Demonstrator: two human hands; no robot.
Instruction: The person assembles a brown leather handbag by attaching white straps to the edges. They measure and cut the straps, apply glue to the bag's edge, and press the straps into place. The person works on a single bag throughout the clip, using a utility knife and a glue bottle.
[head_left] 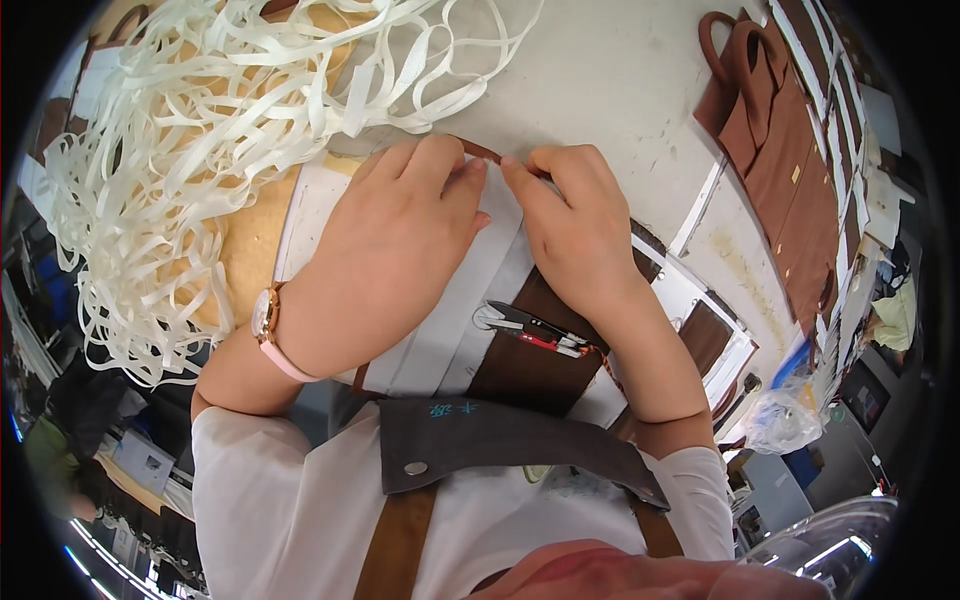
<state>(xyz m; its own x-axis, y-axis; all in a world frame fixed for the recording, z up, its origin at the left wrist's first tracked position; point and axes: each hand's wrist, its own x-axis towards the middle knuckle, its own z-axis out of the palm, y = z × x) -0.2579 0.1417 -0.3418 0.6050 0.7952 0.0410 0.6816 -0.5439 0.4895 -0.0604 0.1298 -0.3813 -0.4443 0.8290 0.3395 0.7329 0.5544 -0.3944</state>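
Observation:
My left hand [395, 245] and my right hand [580, 225] meet over the work, fingers bent and closed. Between their fingertips runs a narrow brown strip [481, 150], which both hands pinch. It cannot be told whether the strip is joined to the piece under it. Below the hands lies a flat panel with a pale grey band [440, 345] and a dark brown part [530, 378]. A pair of thread snips [535, 330] with black and red parts rests on the panel, near my right forearm. My hands hide much of the panel's far edge.
A large tangle of white tape [200, 150] covers the left of the pale table [590, 70], partly over a yellowish sheet [262, 240]. At the right lie brown pieces with loop handles [780, 180]. A clear plastic bag [785, 420] sits at the near right.

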